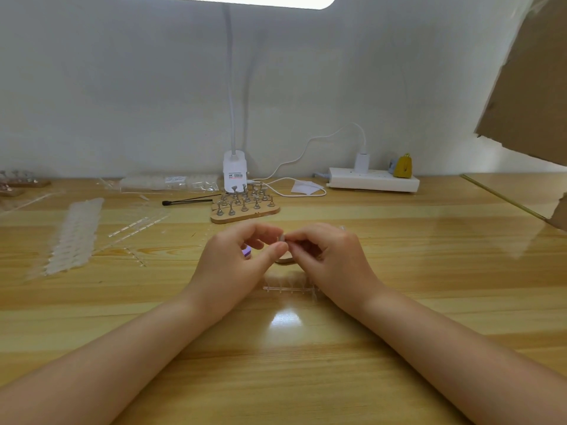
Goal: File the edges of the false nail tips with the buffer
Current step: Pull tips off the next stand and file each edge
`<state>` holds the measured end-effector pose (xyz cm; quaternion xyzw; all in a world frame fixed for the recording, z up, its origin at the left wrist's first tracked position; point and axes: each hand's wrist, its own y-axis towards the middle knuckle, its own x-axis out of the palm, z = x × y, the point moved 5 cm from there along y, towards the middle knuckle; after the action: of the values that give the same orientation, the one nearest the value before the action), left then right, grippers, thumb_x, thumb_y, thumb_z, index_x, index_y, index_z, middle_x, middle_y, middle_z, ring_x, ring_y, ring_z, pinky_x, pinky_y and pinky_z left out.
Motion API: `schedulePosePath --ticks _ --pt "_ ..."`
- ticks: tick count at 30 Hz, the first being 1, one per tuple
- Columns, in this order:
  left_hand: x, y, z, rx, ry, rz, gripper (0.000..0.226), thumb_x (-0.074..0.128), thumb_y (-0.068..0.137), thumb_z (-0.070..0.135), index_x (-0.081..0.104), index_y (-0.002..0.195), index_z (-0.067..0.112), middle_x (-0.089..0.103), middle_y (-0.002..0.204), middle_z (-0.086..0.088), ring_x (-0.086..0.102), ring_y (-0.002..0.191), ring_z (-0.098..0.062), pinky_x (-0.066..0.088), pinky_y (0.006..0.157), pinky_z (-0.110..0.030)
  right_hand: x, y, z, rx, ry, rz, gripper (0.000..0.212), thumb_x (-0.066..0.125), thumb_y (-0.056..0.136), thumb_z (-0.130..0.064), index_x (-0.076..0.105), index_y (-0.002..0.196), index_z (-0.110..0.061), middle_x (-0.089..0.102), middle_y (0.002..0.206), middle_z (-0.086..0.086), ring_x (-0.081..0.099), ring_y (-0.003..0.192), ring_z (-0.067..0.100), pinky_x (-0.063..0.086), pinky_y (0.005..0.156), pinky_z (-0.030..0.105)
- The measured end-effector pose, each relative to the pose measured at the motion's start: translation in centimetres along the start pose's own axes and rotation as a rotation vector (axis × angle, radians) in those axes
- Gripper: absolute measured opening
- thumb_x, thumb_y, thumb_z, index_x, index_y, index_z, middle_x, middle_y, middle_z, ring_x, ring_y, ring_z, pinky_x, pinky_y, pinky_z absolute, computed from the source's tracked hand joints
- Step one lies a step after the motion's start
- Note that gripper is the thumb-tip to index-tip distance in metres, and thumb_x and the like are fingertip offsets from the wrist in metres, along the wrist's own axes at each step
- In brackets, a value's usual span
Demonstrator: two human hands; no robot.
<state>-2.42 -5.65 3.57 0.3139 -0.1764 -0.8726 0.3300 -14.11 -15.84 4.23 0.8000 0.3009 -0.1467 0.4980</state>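
False nail tip (281, 238), small and pale, pinched between both hands' fingers: left hand (236, 256), right hand (325, 256).

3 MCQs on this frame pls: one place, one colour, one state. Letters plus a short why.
1. The wooden stand of nail holders sits:
A. in front of the lamp base
B. on the power strip
C. under the left forearm

2. The buffer showing in the left hand is:
A. green
B. purple
C. black

3. The right hand is:
A. flat on the table
B. pinching a nail tip
C. out of view

Key: 1 A, it stands just before the lamp base; 2 B, purple block between fingers; 3 B, fingertips meet on the nail tip.
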Motion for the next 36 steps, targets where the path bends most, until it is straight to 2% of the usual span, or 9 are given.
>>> schedulePosePath --ticks 4,9,16,20,23,27,29,33,36 --pt "0.0 0.2 -0.3 -0.085 -0.163 -0.002 0.015 0.072 0.074 0.036 0.071 0.089 0.031 0.072 0.084 0.013 0.067 0.080 -0.005 0.052 0.072 -0.018 0.0 -0.1 0.0 0.022 0.037 0.004 0.010 0.071 0.085 -0.008 0.074 0.094 -0.007 0.071 0.084 -0.001 0.061 0.076 0.004 0.046 0.072 0.013" --pt "0.2 0.2 -0.6 -0.136 -0.248 -0.039 0.019 0.073 0.070 0.035 0.073 0.086 0.024 0.074 0.081 0.001 0.070 0.081 -0.015 0.056 0.077 -0.027 0.3 -0.1 0.5 0.121 0.115 -0.016 0.012 0.072 0.084 -0.009 0.072 0.096 -0.011 0.072 0.083 0.001 0.068 0.075 0.012 0.054 0.070 0.031" --pt "0.3 0.3 -0.3 -0.117 -0.297 -0.070 0.011 0.074 0.076 0.006 0.075 0.086 0.012 0.075 0.080 -0.003 0.072 0.080 -0.016 0.054 0.075 -0.020 0.3 -0.2 0.5 0.147 0.138 -0.039 0.016 0.073 0.083 -0.008 0.072 0.100 -0.009 0.073 0.085 0.000 0.069 0.077 0.014 0.055 0.071 0.032" --pt "0.2 0.2 -0.2 -0.112 -0.340 -0.086 0.012 0.074 0.074 0.011 0.074 0.086 0.009 0.074 0.079 -0.006 0.072 0.080 -0.018 0.054 0.074 -0.020 0.1 -0.2 0.3 0.128 0.151 -0.031 0.013 0.074 0.082 -0.007 0.074 0.094 -0.008 0.073 0.080 0.001 0.069 0.073 0.017 0.055 0.069 0.036" --pt "0.3 0.1 0.0 -0.102 -0.364 -0.089 0.019 0.074 0.072 0.019 0.074 0.088 0.008 0.074 0.080 -0.006 0.072 0.080 -0.019 0.054 0.073 -0.020 -0.1 -0.1 0.4 0.118 0.154 -0.006 0.009 0.075 0.080 -0.006 0.075 0.088 -0.009 0.073 0.078 -0.001 0.069 0.071 0.010 0.055 0.068 0.027" --pt "0.1 0.0 -0.2 -0.113 -0.246 0.021 0.028 0.073 0.074 0.035 0.065 0.098 0.024 0.074 0.077 0.006 0.070 0.076 -0.005 0.050 0.070 -0.014 0.1 -0.1 0.5 0.135 0.141 0.007 0.006 0.074 0.083 -0.011 0.076 0.086 -0.015 0.072 0.075 -0.008 0.066 0.069 0.004 0.052 0.066 0.020" --pt "0.0 0.0 -0.3 -0.119 -0.185 0.057 0.028 0.067 0.079 0.041 0.055 0.103 0.032 0.074 0.077 0.010 0.067 0.073 -0.001 0.050 0.071 -0.022 0.1 -0.1 1.0 0.199 0.123 0.012 0.003 0.074 0.083 -0.016 0.076 0.082 -0.019 0.071 0.071 -0.012 0.063 0.063 0.006 0.049 0.065 0.021" --pt "-0.2 0.1 -0.5 -0.098 -0.098 0.102 0.019 0.061 0.092 0.021 0.051 0.104 0.033 0.071 0.082 0.012 0.064 0.072 -0.016 0.053 0.072 -0.041 -0.1 0.0 2.2 0.349 0.130 0.032 0.006 0.075 0.082 -0.028 0.076 0.077 -0.025 0.058 0.056 -0.010 0.047 0.052 0.004 0.038 0.055 0.021" --pt "0.0 0.0 -0.3 -0.055 -0.045 0.080 0.021 0.059 0.093 0.014 0.052 0.103 0.031 0.069 0.081 0.015 0.061 0.068 -0.007 0.050 0.066 -0.024 0.0 0.0 3.1 0.453 0.036 0.001 0.008 0.073 0.082 -0.033 0.076 0.079 -0.026 0.052 0.053 -0.010 0.045 0.053 0.004 0.036 0.056 0.025"
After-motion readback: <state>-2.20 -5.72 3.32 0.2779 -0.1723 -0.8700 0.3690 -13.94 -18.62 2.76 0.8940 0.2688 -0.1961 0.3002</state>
